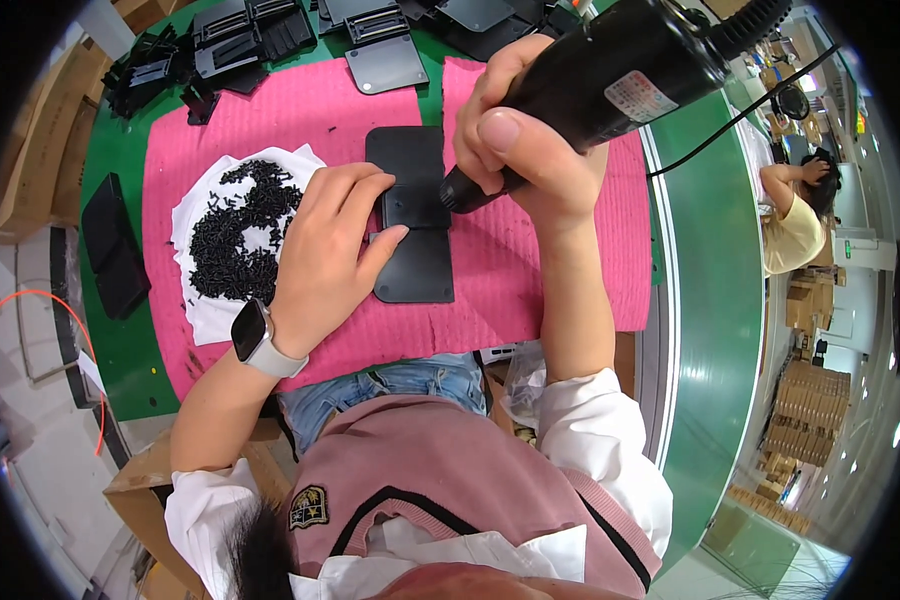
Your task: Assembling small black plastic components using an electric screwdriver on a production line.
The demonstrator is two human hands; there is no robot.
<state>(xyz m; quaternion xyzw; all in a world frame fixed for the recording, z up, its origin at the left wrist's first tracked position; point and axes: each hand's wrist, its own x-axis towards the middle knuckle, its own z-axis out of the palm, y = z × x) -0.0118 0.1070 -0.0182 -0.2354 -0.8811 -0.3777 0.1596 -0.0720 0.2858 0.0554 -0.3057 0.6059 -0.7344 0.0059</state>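
Observation:
My right hand [535, 135] is wrapped round a black electric screwdriver [610, 75]. The tool slants down to the left, its nose over the right edge of a black hinged plate [415, 265]. The plate has two flat leaves and a raised middle joint, and lies on a pink foam mat [510, 300]. My left hand [335, 235] holds the plate at its left edge near the joint, thumb and fingers curled onto it. Whether a screw sits under the tool's tip is hidden. Left of that hand, many small black screws [235, 250] lie on a white cloth [205, 325].
Stacked black hinged parts [240, 40] crowd the far side of the green table [120, 370]. Another dark part [115, 245] lies at the left. The screwdriver's cable [760, 25] runs off at upper right. Beyond the right-hand bench, a person [795, 215] sits near cardboard stacks [810, 410].

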